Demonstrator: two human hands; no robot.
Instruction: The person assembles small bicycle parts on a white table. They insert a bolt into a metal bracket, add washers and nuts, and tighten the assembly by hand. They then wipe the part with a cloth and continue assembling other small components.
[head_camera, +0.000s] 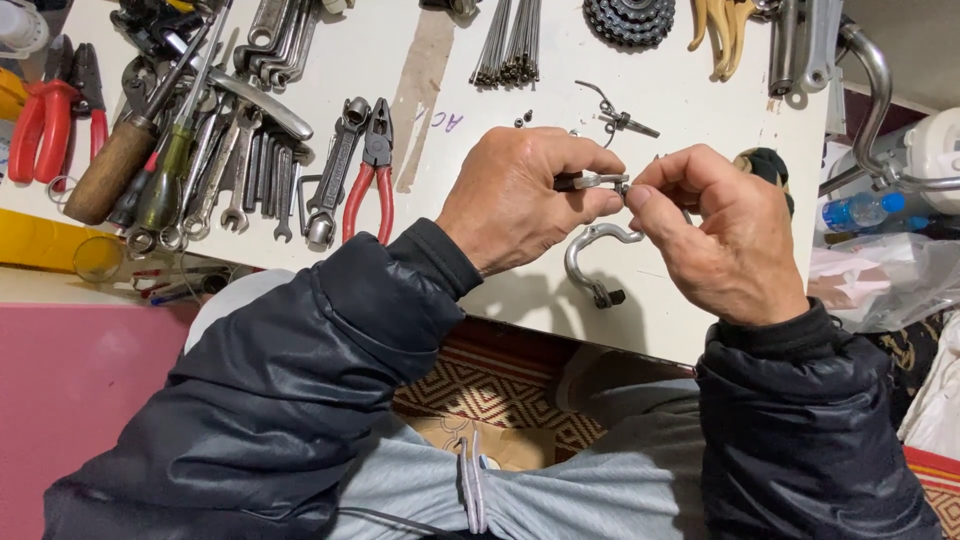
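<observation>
Right, my left hand (525, 195) is curled nearly closed, fingers wrapped over a small metal bolt (590, 181) and pinching it against the thumb. My right hand (715, 230) is narrow too, thumb and forefinger nipped together on the bolt's right end, other fingers folded loosely behind. Whether a nut sits under those fingertips, I cannot tell; it is too small.

Both hands meet knuckle to knuckle just above the curved silver caliper arm (592, 262), which lies flat on the white tabletop (700, 100). Left wrist comes in from the lower left, back of the hand up; right wrist comes in from the lower right, back of the hand facing the camera. Both dark padded sleeves (300, 380) hang off the near edge of the table.

The bolt's long axis runs level, left to right, its dark end buried in my left grip and its bright end pointing at my right fingertips. It sits clear of the tabletop, directly over the caliper arm.

Left of the caliper arm, well apart, lie red-handled pliers (372, 180) and a spread of wrenches (250, 160). Beyond it, toward the far edge, a bundle of spokes (510, 45) and a toothed cog cluster (630, 20).
</observation>
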